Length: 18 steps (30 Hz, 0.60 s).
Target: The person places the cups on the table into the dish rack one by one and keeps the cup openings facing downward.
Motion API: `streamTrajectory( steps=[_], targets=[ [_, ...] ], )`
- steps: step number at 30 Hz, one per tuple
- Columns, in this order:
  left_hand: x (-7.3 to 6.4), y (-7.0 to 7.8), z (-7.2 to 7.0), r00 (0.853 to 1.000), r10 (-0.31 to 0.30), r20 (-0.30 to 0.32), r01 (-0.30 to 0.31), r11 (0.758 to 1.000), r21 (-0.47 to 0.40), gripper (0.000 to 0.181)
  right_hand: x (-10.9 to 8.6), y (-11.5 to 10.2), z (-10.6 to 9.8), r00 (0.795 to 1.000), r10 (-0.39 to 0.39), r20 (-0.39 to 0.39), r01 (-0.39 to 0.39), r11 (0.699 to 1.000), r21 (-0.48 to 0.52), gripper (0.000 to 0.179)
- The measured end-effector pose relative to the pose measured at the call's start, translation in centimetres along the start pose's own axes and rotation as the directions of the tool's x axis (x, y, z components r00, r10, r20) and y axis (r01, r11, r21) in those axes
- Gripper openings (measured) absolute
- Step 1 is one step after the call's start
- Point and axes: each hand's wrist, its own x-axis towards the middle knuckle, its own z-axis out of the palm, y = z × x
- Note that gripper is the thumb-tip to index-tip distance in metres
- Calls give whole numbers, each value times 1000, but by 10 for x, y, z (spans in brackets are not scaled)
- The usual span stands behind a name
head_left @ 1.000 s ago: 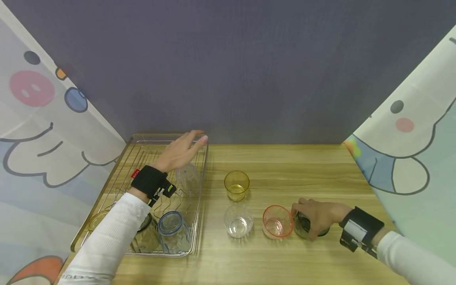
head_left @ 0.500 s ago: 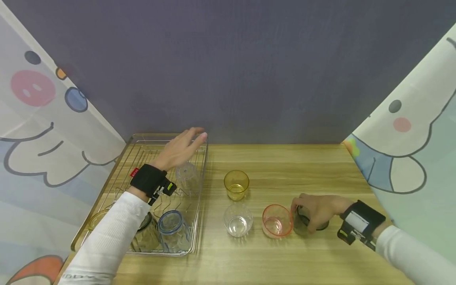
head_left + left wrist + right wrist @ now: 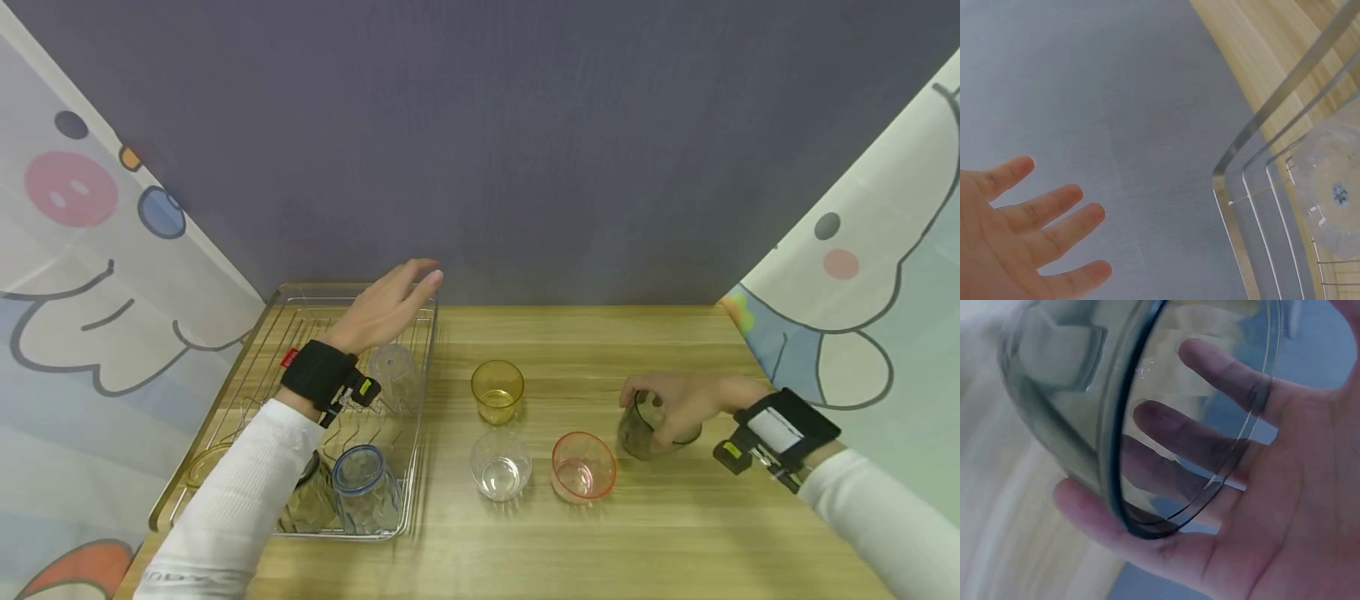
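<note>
My right hand (image 3: 678,404) grips a smoky grey-green glass (image 3: 637,429) near its rim, at the right of the table. The right wrist view shows the tinted glass (image 3: 1066,375) close up, its mouth toward my palm and several fingers seen through its wall. My left hand (image 3: 386,304) hovers over the far end of the wire rack (image 3: 405,500), fingers spread and holding nothing. Just beneath it, a clear glass (image 3: 395,371) sits upside down in the rack; the left wrist view shows that glass's base (image 3: 1338,194) beside the rack's rails.
On the wooden table (image 3: 570,550) stand a yellow glass (image 3: 498,392), a clear glass (image 3: 501,467) and a red-rimmed glass (image 3: 583,468). The rack's near end holds a blue-rimmed glass (image 3: 367,492), a dark-rimmed glass (image 3: 309,500) and a yellowish glass (image 3: 206,464). A grey wall (image 3: 480,150) rises behind.
My right hand has drawn the smoky glass up and away from the red-rimmed glass, toward the back of the table, tilting it. My left hand has shifted slightly farther back.
</note>
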Motion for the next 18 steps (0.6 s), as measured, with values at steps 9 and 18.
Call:
streamTrajectory(
  steps=[9,18],
  targets=[
    [3,8,-1,1000,24,-16,-24,999,-32,71,0,-9,-27,977,-138,-163,140,990,-1,62],
    [9,20,1,998,51,-39,-51,999,-10,79,9,-17,-34,946,-204,-254,223,974,47,62]
  ],
)
